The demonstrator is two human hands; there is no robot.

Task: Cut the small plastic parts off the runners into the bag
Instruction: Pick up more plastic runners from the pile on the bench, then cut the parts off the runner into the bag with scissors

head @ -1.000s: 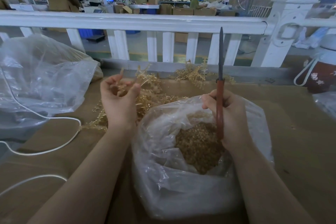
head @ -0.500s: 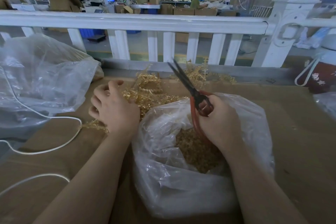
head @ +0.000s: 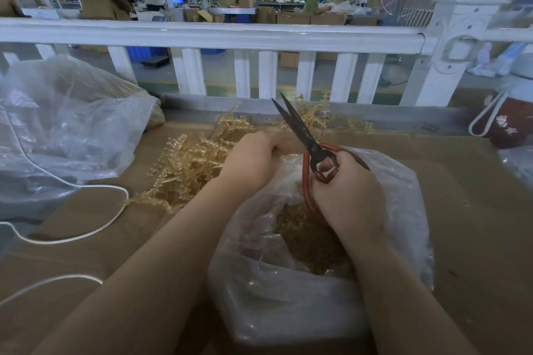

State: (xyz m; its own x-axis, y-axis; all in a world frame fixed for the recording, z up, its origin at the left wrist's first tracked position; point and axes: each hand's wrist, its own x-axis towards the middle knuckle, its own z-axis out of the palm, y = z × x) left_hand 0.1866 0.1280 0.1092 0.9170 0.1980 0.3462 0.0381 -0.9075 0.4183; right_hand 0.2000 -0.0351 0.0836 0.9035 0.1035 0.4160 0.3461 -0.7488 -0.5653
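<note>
Your right hand (head: 350, 196) grips the scissors (head: 302, 135), blades parted toward eleven o'clock beside your left hand (head: 253, 161), its grip closed, contents hidden.

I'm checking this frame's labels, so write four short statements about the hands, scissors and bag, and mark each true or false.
1. The right hand holds the scissors by their red handles. True.
2. The scissor blades are fully closed. False: the tips are slightly apart.
3. The bag under the hands already holds cut parts. True.
4. The left hand lies flat and open on the table. False: its fingers are curled, at the edge of the pile of runners.
</note>
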